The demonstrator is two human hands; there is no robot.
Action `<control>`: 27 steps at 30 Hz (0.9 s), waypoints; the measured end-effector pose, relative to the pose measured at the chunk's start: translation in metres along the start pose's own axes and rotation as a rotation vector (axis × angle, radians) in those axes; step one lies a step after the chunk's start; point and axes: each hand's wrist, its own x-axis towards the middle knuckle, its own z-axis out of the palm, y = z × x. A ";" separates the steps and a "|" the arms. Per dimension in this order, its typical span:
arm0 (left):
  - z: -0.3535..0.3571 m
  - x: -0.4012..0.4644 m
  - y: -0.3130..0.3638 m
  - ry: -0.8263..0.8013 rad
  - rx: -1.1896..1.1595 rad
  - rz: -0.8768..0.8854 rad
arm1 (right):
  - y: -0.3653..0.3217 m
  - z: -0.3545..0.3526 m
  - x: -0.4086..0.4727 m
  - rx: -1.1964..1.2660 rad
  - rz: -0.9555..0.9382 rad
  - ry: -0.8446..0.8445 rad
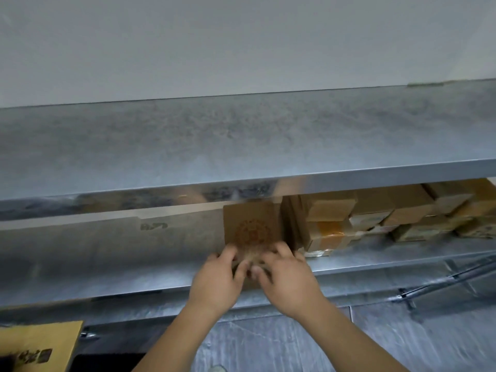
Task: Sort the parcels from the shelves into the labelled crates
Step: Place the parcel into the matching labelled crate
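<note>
A flat brown cardboard parcel [251, 224] with a round red stamp stands upright on the middle metal shelf [134, 275]. My left hand [217, 277] and my right hand [287, 277] both clasp its lower edge, fingers curled over the front face. To the right of it, more brown parcels [330, 221] with tape are stacked on the same shelf, stretching to the far right [429, 218]. The picture is blurred by motion.
An upper metal shelf [241, 140] overhangs the parcels, its front lip just above the held one. A large yellow-brown cardboard box [40, 345] sits at the lower left. Grey tiled floor [268, 345] and a shelf brace [442, 280] lie below right.
</note>
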 end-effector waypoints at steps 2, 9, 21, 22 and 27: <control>-0.010 -0.008 -0.009 -0.031 0.022 -0.062 | -0.001 -0.002 -0.005 0.038 0.019 0.061; -0.045 0.010 -0.023 -0.275 -0.103 -0.075 | 0.002 -0.020 0.019 0.266 0.134 -0.128; -0.053 -0.001 -0.033 -0.223 -0.318 -0.042 | -0.003 -0.012 0.022 0.487 0.066 -0.114; -0.057 -0.008 -0.030 -0.194 -0.316 -0.035 | -0.004 -0.013 0.016 0.503 0.052 -0.085; -0.081 -0.043 -0.015 0.046 -0.343 0.046 | -0.011 -0.024 -0.014 0.617 -0.110 0.094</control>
